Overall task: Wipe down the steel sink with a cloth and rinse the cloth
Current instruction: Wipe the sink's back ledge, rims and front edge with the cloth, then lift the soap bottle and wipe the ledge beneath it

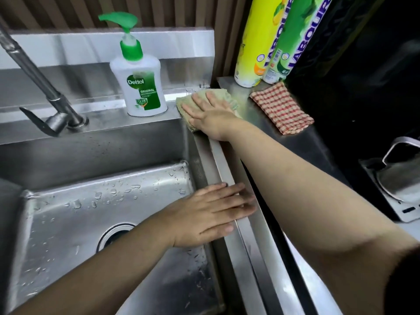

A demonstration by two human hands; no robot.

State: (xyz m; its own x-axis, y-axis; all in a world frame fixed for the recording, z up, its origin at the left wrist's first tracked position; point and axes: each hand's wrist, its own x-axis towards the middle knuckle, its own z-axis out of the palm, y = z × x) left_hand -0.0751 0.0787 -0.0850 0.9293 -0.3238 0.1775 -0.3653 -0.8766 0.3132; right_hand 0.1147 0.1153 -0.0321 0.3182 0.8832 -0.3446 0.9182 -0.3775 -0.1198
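The steel sink [102, 153] fills the left half of the view, its basin floor dotted with water drops around a round drain [114, 236]. A pale green cloth [223, 96] lies on the sink's back right corner ledge. My right hand [211, 114] presses flat on the cloth, fingers spread and pointing toward the back wall. My left hand [211, 214] rests flat on the sink's right rim, fingers together, holding nothing. Much of the cloth is hidden under my right hand.
A Dettol pump bottle [141, 78] stands on the back ledge just left of the cloth. The tap [52, 101] rises at the back left. A red checked cloth [281, 108], two spray cans [259, 42] and a steel kettle [400, 176] sit on the counter to the right.
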